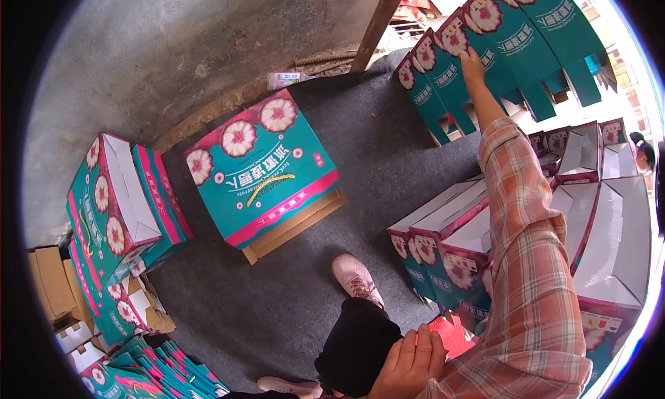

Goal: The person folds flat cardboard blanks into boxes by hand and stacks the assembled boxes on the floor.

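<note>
My right hand (473, 68) reaches out at the upper right, its fingers closed at the edge of a teal printed carton (449, 72) in a row of cartons; the fingertips are partly hidden. Along the lower side of that row, loose flaps (537, 108) stick out. Low in the middle, close to my body, is my left hand (410, 364). Its back shows and its fingers are bent together; whatever lies under them is hidden. On the dark floor ahead stands a large teal and pink carton (267, 160) with a yellow cord handle (270, 188) and a brown cardboard flap (294, 226).
More cartons with white sides (443, 208) are packed below my right arm. At the left stand several cartons (111, 205), with a stack of flattened cartons (163, 371) near the lower left. A concrete wall (208, 46) bounds the far side. A red item (454, 335) shows beside my left hand.
</note>
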`<state>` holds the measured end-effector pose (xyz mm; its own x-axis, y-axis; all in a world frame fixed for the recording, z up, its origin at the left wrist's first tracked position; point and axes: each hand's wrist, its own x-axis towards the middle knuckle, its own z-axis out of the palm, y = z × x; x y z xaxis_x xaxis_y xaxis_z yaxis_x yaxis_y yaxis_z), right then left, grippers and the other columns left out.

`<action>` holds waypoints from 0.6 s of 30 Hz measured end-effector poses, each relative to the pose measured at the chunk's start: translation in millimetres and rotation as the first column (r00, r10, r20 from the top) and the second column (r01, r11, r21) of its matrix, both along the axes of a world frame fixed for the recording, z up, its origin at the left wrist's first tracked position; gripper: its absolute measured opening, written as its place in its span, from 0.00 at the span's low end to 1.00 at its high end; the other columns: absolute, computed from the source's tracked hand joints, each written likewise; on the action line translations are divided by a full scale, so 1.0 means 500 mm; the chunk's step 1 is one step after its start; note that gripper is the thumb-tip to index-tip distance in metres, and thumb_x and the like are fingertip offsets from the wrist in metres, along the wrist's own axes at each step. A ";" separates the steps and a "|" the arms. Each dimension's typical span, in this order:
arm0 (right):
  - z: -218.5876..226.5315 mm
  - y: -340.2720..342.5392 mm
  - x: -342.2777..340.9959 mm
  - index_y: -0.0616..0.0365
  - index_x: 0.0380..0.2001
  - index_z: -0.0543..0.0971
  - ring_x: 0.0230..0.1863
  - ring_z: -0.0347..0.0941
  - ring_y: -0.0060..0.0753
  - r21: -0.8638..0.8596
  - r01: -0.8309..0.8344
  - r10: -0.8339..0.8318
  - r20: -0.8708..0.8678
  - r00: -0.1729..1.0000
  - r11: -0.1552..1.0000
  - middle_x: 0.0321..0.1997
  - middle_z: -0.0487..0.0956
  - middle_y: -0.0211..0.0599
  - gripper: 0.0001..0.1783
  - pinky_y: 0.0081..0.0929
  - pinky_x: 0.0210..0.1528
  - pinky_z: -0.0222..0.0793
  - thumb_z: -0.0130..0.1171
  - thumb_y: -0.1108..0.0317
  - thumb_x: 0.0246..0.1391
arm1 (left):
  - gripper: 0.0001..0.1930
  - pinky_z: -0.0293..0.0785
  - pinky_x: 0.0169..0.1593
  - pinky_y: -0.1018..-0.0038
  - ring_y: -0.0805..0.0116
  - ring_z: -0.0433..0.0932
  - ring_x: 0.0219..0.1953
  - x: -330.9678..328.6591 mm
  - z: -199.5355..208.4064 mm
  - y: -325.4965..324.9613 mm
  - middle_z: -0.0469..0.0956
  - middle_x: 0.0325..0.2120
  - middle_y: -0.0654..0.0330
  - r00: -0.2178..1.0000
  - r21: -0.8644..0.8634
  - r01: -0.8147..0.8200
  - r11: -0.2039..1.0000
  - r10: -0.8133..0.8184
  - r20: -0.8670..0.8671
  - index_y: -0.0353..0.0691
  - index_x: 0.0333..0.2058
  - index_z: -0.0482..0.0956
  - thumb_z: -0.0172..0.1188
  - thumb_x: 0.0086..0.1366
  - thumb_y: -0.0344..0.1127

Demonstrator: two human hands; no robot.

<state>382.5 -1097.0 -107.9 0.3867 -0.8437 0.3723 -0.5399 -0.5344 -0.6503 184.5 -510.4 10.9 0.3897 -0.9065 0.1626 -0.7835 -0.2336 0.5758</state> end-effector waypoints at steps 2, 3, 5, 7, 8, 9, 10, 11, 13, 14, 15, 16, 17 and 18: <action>-0.023 0.030 0.008 0.64 0.55 0.70 0.62 0.63 0.51 0.004 0.004 -0.004 0.011 1.000 1.000 0.58 0.70 0.57 0.35 0.39 0.63 0.56 0.51 0.50 0.48 | 0.22 0.72 0.49 0.62 0.52 0.74 0.44 -0.005 -0.003 0.005 0.74 0.43 0.44 1.000 -0.022 0.011 1.000 -0.012 -0.017 0.30 0.46 0.71 0.50 0.64 0.45; -0.043 0.065 0.020 0.64 0.53 0.72 0.59 0.66 0.51 -0.042 0.037 -0.036 0.030 0.999 0.998 0.55 0.72 0.56 0.33 0.39 0.61 0.58 0.51 0.51 0.48 | 0.22 0.72 0.49 0.62 0.52 0.74 0.44 -0.009 -0.001 0.012 0.74 0.43 0.44 1.000 -0.011 0.008 1.000 -0.008 -0.021 0.30 0.46 0.71 0.50 0.64 0.45; -0.089 0.156 0.055 0.63 0.47 0.76 0.53 0.70 0.53 -0.052 0.109 -0.107 0.040 0.993 0.993 0.50 0.76 0.53 0.28 0.40 0.57 0.63 0.51 0.53 0.48 | 0.22 0.72 0.49 0.62 0.52 0.74 0.45 -0.022 -0.003 0.026 0.74 0.44 0.44 0.999 -0.025 -0.022 0.999 0.023 0.033 0.30 0.47 0.70 0.50 0.64 0.43; -0.150 0.260 0.081 0.62 0.43 0.78 0.48 0.73 0.54 0.007 0.129 -0.129 0.079 0.988 0.992 0.45 0.78 0.52 0.25 0.42 0.52 0.66 0.51 0.55 0.48 | 0.23 0.72 0.49 0.63 0.52 0.74 0.46 -0.043 -0.009 0.041 0.73 0.45 0.43 0.997 0.004 -0.025 1.000 0.024 0.070 0.29 0.49 0.69 0.51 0.64 0.44; -0.181 0.293 0.081 0.62 0.41 0.79 0.46 0.74 0.54 0.009 0.111 -0.111 0.125 0.986 0.994 0.43 0.79 0.52 0.23 0.43 0.50 0.67 0.51 0.55 0.48 | 0.24 0.72 0.50 0.63 0.52 0.74 0.47 -0.054 -0.009 0.049 0.72 0.47 0.43 0.994 0.007 -0.015 1.000 0.014 0.107 0.29 0.50 0.68 0.51 0.63 0.45; -0.222 0.367 0.080 0.61 0.37 0.80 0.44 0.75 0.54 0.075 0.044 -0.048 0.061 0.997 0.996 0.40 0.80 0.52 0.21 0.42 0.49 0.68 0.50 0.56 0.48 | 0.24 0.72 0.50 0.63 0.52 0.74 0.47 -0.054 -0.009 0.057 0.72 0.47 0.43 0.995 0.022 -0.037 0.999 0.035 0.096 0.29 0.50 0.68 0.51 0.63 0.45; -0.251 0.433 0.067 0.60 0.34 0.81 0.43 0.76 0.53 0.139 -0.020 0.019 0.008 1.000 0.990 0.37 0.80 0.52 0.20 0.42 0.48 0.68 0.49 0.56 0.48 | 0.18 0.71 0.49 0.68 0.59 0.75 0.45 -0.044 -0.005 0.061 0.74 0.44 0.49 0.988 -0.040 -0.073 0.996 0.078 0.136 0.33 0.44 0.72 0.51 0.62 0.42; -0.283 0.438 0.037 0.59 0.27 0.81 0.34 0.77 0.49 0.192 -0.130 0.139 -0.035 0.990 0.973 0.28 0.80 0.49 0.17 0.39 0.42 0.69 0.48 0.59 0.48 | 0.12 0.71 0.49 0.74 0.65 0.76 0.43 -0.039 0.005 0.064 0.77 0.40 0.55 0.977 -0.135 -0.090 0.987 0.113 0.181 0.38 0.37 0.76 0.51 0.61 0.39; -0.336 0.681 -0.019 0.58 0.15 0.76 0.14 0.67 0.27 0.706 -0.294 0.214 0.202 0.956 0.645 0.17 0.75 0.37 0.17 0.26 0.17 0.61 0.46 0.61 0.51 | 0.12 0.70 0.49 0.74 0.66 0.76 0.44 -0.041 -0.007 0.099 0.77 0.41 0.56 0.974 -0.055 -0.135 0.989 0.142 0.174 0.38 0.37 0.76 0.50 0.61 0.38; -0.354 0.736 -0.056 0.59 0.18 0.75 0.16 0.70 0.29 0.819 -0.289 0.006 0.329 0.944 0.495 0.17 0.75 0.38 0.19 0.24 0.18 0.64 0.49 0.57 0.55 | 0.12 0.70 0.50 0.74 0.66 0.76 0.45 -0.045 -0.005 0.111 0.77 0.41 0.56 0.976 -0.080 -0.125 0.989 0.137 0.168 0.38 0.37 0.76 0.50 0.61 0.38; -0.353 0.819 -0.090 0.59 0.20 0.74 0.16 0.72 0.30 0.915 -0.276 -0.072 0.309 0.948 0.294 0.16 0.74 0.36 0.21 0.24 0.19 0.68 0.51 0.53 0.57 | 0.12 0.70 0.50 0.74 0.66 0.76 0.45 -0.047 -0.011 0.128 0.77 0.41 0.56 0.971 -0.059 -0.155 0.986 0.163 0.173 0.38 0.37 0.76 0.50 0.61 0.38; -0.371 0.832 -0.122 0.62 0.31 0.77 0.26 0.76 0.34 0.950 -0.245 -0.002 0.250 0.968 0.196 0.26 0.78 0.43 0.27 0.28 0.25 0.73 0.57 0.43 0.53 | 0.12 0.70 0.50 0.74 0.66 0.76 0.46 -0.051 -0.010 0.137 0.77 0.42 0.56 0.969 -0.099 -0.138 0.985 0.155 0.192 0.37 0.38 0.76 0.49 0.61 0.37; -0.365 0.873 -0.128 0.65 0.43 0.71 0.37 0.75 0.41 0.975 -0.209 0.019 0.208 0.978 0.076 0.39 0.75 0.51 0.37 0.34 0.33 0.73 0.59 0.38 0.48 | 0.12 0.70 0.50 0.75 0.66 0.76 0.46 -0.054 -0.013 0.150 0.77 0.42 0.56 0.966 -0.120 -0.130 0.984 0.152 0.207 0.37 0.38 0.76 0.48 0.62 0.36; -0.361 0.919 -0.123 0.68 0.55 0.66 0.47 0.74 0.48 0.985 -0.165 0.044 0.167 0.985 -0.045 0.51 0.72 0.59 0.50 0.39 0.40 0.74 0.62 0.34 0.44 | 0.12 0.70 0.50 0.75 0.66 0.76 0.46 -0.055 -0.014 0.164 0.77 0.42 0.56 0.965 -0.113 -0.143 0.983 0.164 0.207 0.37 0.38 0.76 0.48 0.62 0.36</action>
